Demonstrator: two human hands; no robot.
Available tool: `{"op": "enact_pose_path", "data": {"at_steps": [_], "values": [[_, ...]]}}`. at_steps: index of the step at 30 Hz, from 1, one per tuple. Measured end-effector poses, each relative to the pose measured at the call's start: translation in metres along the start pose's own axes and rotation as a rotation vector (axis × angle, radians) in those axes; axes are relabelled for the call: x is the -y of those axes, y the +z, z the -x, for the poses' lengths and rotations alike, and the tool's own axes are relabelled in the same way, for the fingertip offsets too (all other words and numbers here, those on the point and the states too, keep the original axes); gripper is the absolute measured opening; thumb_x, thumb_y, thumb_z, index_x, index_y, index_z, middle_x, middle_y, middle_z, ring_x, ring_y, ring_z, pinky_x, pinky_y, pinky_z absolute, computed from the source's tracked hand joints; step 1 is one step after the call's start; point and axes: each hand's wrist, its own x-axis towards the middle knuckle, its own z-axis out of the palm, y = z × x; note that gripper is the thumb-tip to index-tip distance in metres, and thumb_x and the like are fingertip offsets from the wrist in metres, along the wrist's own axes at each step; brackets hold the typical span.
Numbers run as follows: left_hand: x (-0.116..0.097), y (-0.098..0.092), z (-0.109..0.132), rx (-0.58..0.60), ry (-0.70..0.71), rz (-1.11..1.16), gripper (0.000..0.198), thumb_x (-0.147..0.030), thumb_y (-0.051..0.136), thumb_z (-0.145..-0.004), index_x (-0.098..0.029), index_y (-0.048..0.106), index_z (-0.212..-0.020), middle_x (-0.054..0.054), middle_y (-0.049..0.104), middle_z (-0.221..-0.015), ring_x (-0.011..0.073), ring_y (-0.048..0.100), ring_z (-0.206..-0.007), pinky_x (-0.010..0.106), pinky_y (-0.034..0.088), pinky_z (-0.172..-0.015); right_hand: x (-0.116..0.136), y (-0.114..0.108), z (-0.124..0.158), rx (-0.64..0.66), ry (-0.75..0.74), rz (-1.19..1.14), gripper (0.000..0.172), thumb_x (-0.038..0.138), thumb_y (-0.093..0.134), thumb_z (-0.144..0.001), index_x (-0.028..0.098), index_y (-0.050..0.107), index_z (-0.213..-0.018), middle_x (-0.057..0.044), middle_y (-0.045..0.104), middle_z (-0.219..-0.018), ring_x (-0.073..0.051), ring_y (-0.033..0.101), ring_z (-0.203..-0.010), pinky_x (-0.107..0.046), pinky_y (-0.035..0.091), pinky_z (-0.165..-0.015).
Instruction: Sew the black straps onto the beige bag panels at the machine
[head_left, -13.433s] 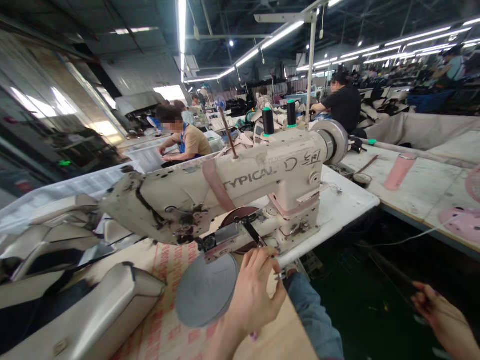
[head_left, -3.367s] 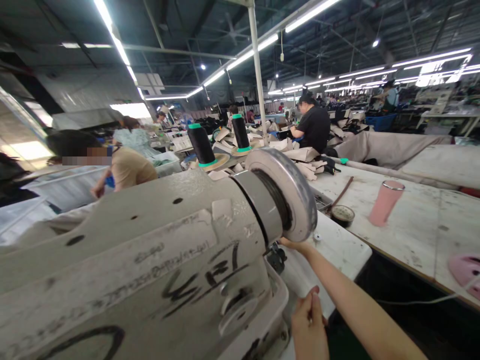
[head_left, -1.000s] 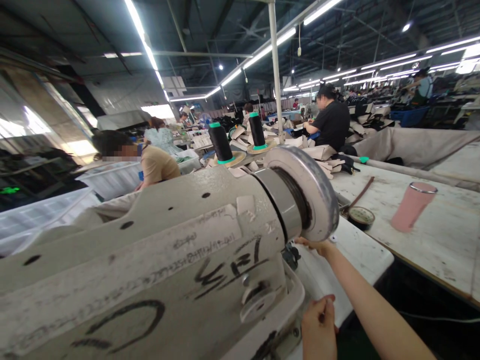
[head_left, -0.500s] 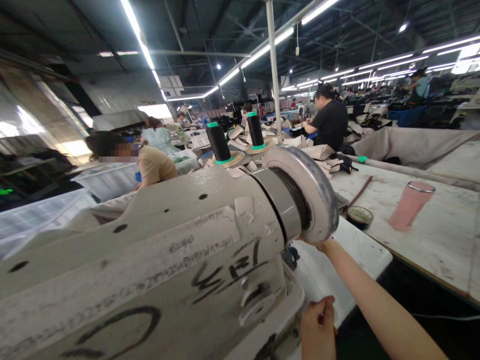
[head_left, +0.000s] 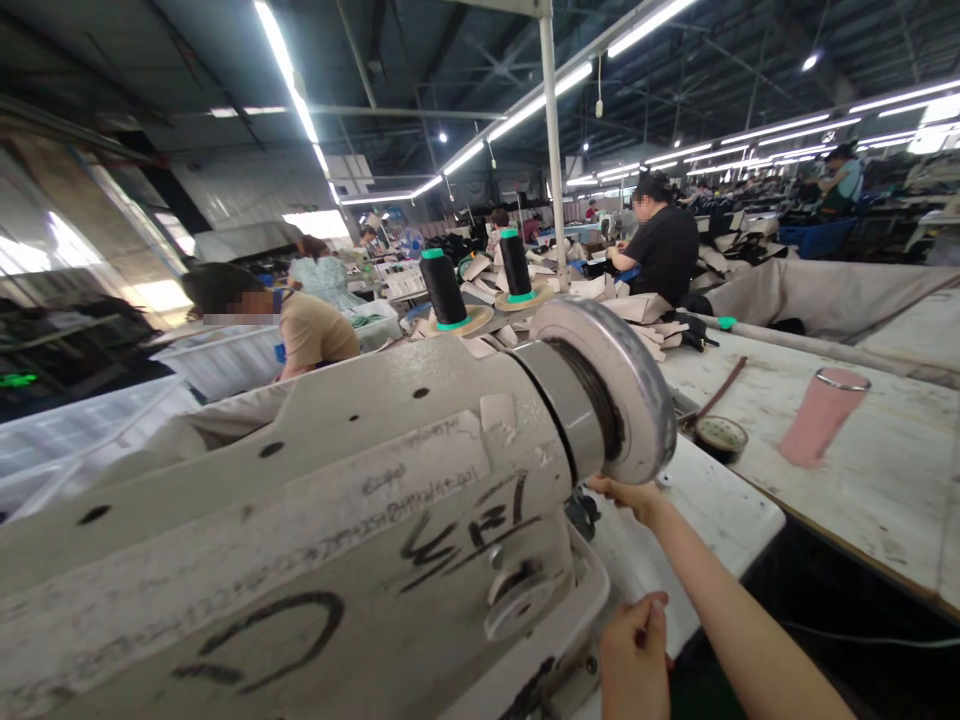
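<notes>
A large pale sewing machine (head_left: pixel 435 440) with handwriting on its body fills the lower left of the head view. Its round handwheel (head_left: pixel 637 400) sticks out at the right end. My right hand (head_left: pixel 634 498) reaches in below the handwheel, its fingers drawn together and their tips partly hidden by the machine. Lower down, my left hand (head_left: pixel 636 640) is closed, thumb against curled fingers, beside the machine's base and above the white machine table (head_left: pixel 720 510). Whatever either hand grips is hidden or too small to make out.
Two black thread cones (head_left: pixel 444 290) stand behind the machine. On the worktable to the right are a pink tumbler (head_left: pixel 825 418) and a roll of tape (head_left: pixel 721 437). Co-workers sit beyond, one in a black shirt (head_left: pixel 660 250), one in a tan shirt (head_left: pixel 319 330) near white bins (head_left: pixel 225 360).
My right hand has shifted slightly left and down, and more of it shows below the handwheel. My left hand stays nearly where it was. The camera view has moved a little.
</notes>
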Motion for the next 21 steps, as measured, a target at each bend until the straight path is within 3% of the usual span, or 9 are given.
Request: {"op": "enact_pose_path", "data": {"at_steps": [3,6,9,12,18,21], "values": [[0.002,0.001,0.000,0.010,-0.023,0.029,0.055,-0.055,0.040,-0.079,-0.011,0.068,-0.096,0.005,0.058,-0.076,0.0095,0.046,-0.050,0.022,0.037,-0.051,-0.008,0.007,0.001,-0.071,0.022,0.048,0.026,0.037,0.053,-0.083,0.011,0.057,-0.078,-0.002,0.057,-0.076,-0.011,0.054,-0.069,-0.026,0.044,-0.065],[0.000,-0.002,0.000,-0.002,-0.029,0.054,0.057,-0.058,0.039,-0.078,-0.011,0.067,-0.099,0.005,0.058,-0.075,0.0091,0.046,-0.050,0.022,0.036,-0.050,-0.014,0.003,0.011,-0.119,-0.046,0.044,0.019,0.031,0.056,-0.078,0.014,0.060,-0.082,-0.005,0.061,-0.084,-0.013,0.054,-0.075,-0.027,0.042,-0.070],[-0.007,-0.006,0.001,-0.022,-0.032,0.084,0.060,-0.061,0.042,-0.076,-0.012,0.066,-0.100,0.003,0.057,-0.069,0.0095,0.047,-0.051,0.021,0.036,-0.049,-0.026,-0.003,0.037,-0.050,-0.102,0.015,0.020,0.028,0.064,-0.066,0.015,0.064,-0.082,-0.002,0.062,-0.075,-0.012,0.052,-0.061,-0.024,0.040,-0.061],[-0.019,-0.006,0.002,-0.040,-0.048,0.130,0.063,-0.065,0.045,-0.071,-0.012,0.067,-0.099,0.002,0.055,-0.062,0.0093,0.046,-0.049,0.020,0.034,-0.046,-0.038,0.003,0.058,0.001,-0.113,-0.016,0.035,0.033,0.070,-0.058,0.014,0.064,-0.087,0.001,0.060,-0.065,-0.008,0.046,-0.050,-0.022,0.036,-0.052],[-0.034,-0.004,0.001,-0.042,-0.069,0.211,0.064,-0.066,0.051,-0.066,-0.012,0.068,-0.096,0.002,0.054,-0.059,0.0091,0.043,-0.047,0.020,0.033,-0.042,-0.038,0.021,0.047,-0.110,-0.154,-0.060,0.037,0.048,0.057,-0.073,0.011,0.058,-0.077,0.001,0.053,-0.060,-0.008,0.043,-0.055,-0.019,0.032,-0.050],[-0.035,-0.009,0.002,-0.052,-0.075,0.214,0.064,-0.065,0.053,-0.065,-0.012,0.068,-0.096,0.002,0.053,-0.058,0.0096,0.044,-0.049,0.020,0.033,-0.043,-0.037,0.011,0.043,-0.038,-0.179,-0.069,0.036,0.047,0.062,-0.069,0.012,0.059,-0.077,0.002,0.053,-0.058,-0.008,0.045,-0.052,-0.019,0.033,-0.048]]}}
